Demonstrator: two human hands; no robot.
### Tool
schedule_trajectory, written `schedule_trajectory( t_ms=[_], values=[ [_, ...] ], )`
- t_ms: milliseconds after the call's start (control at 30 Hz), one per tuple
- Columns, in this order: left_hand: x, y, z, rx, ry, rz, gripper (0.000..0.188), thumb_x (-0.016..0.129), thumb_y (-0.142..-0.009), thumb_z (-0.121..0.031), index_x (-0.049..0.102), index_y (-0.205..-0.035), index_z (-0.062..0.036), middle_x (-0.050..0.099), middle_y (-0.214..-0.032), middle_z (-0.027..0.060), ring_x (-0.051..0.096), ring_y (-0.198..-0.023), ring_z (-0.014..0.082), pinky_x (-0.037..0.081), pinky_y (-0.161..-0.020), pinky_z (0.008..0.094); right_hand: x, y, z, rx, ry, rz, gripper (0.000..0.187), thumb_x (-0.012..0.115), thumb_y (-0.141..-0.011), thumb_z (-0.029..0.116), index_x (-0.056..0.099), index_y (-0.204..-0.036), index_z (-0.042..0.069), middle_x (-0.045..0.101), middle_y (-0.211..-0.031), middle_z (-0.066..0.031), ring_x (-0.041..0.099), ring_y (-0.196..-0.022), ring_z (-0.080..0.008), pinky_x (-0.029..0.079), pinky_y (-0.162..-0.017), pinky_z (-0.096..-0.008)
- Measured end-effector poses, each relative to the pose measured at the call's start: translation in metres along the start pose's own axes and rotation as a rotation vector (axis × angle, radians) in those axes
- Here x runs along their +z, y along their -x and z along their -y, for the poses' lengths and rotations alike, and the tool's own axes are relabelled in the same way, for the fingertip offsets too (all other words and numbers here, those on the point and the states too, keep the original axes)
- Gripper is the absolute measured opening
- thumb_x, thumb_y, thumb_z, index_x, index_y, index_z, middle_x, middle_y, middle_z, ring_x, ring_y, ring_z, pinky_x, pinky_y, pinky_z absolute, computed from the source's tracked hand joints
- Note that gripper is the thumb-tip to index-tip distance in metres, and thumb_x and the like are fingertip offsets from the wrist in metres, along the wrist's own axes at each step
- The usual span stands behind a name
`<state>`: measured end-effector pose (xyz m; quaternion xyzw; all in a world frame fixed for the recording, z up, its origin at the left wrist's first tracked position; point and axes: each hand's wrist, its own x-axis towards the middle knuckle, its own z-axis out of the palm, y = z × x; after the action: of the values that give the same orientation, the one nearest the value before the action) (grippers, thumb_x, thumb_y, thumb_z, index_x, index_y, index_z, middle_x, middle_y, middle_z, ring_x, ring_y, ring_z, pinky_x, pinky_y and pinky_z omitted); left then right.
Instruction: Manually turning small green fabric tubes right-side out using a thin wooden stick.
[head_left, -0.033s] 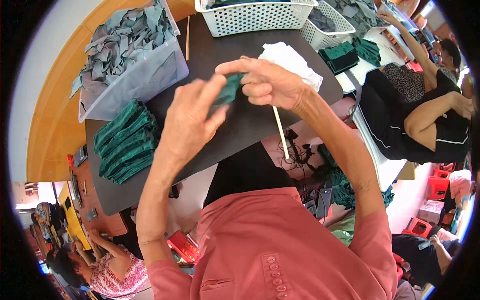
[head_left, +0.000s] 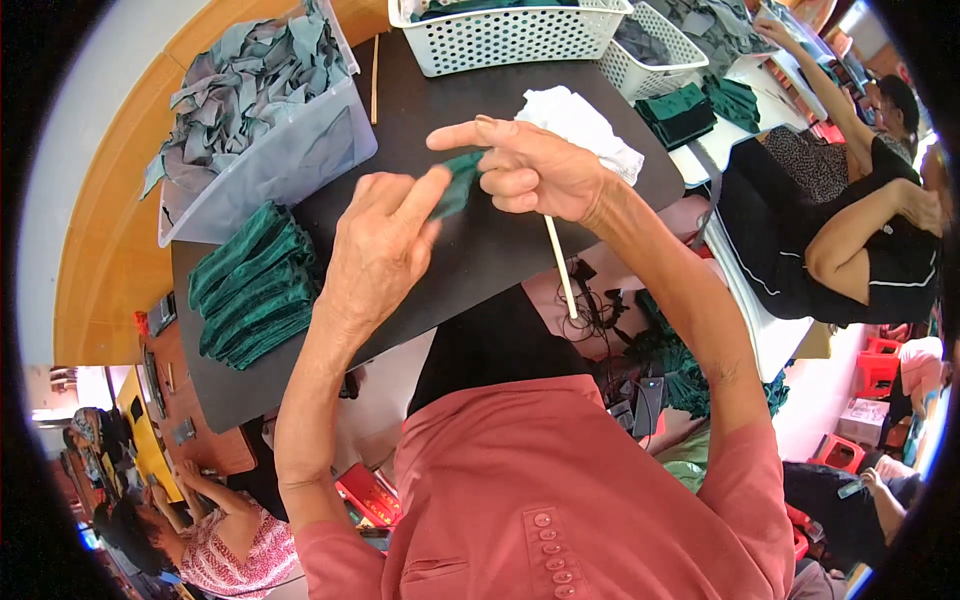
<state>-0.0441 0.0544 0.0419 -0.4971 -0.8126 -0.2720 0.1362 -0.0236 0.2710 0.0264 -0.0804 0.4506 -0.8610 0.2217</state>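
A small piece of dark green velvet cloth [head_left: 459, 188] is stretched between my two hands above the dark table. My left hand [head_left: 382, 240] pinches its near left end, with the fingers slightly smeared by motion. Curled fingers of my right hand [head_left: 540, 168] grip the other end, while its index finger points out to the left. Below the right hand a pale thin stick [head_left: 562, 265] reaches past the table's near edge; its upper end is hidden. A stack of folded green velvet pieces [head_left: 255, 285] lies left of my left hand.
A clear plastic bin [head_left: 270, 175] heaped with grey-green cloth stands at the back left. White perforated baskets [head_left: 520, 42] line the far side. White cloth [head_left: 585, 130] lies behind my right hand. Co-workers sit at right and lower left; cables [head_left: 600, 310] hang below the table.
My left thumb has drawn in toward its fingers, and the left hand has tilted slightly. The right hand has shifted a little to the left, with the cloth still between them.
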Motion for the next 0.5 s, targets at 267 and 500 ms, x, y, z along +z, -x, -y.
schedule_trajectory(
  t_ms=[267, 500],
  values=[
    [-0.012, 0.01, 0.007, -0.486, 0.722, -0.129, 0.018, 0.048, -0.092, -0.01, 0.062, -0.098, 0.0004, 0.057, -0.065, 0.004, 0.052, -0.063, 0.0092, 0.044, -0.064, 0.025, -0.063, 0.034, 0.028, -0.255, 0.314, -0.009, 0.058, 0.054, -0.093, 0.037, 0.04, -0.135, -0.001, 0.059, -0.119, -0.0129, 0.042, -0.058, -0.001, 0.037, -0.049, -0.0138],
    [-0.021, 0.006, -0.006, -0.695, 0.716, 0.004, 0.03, 0.049, -0.094, -0.028, 0.061, -0.085, -0.0027, 0.05, -0.059, -0.0006, 0.051, -0.062, 0.0077, 0.037, -0.063, 0.0237, 0.025, -0.004, -0.006, -0.267, 0.965, 0.078, 0.051, 0.064, -0.082, 0.029, 0.05, -0.124, 0.003, 0.061, -0.105, -0.0122, 0.058, -0.097, -0.0186, 0.047, -0.085, -0.0315]
  ],
)
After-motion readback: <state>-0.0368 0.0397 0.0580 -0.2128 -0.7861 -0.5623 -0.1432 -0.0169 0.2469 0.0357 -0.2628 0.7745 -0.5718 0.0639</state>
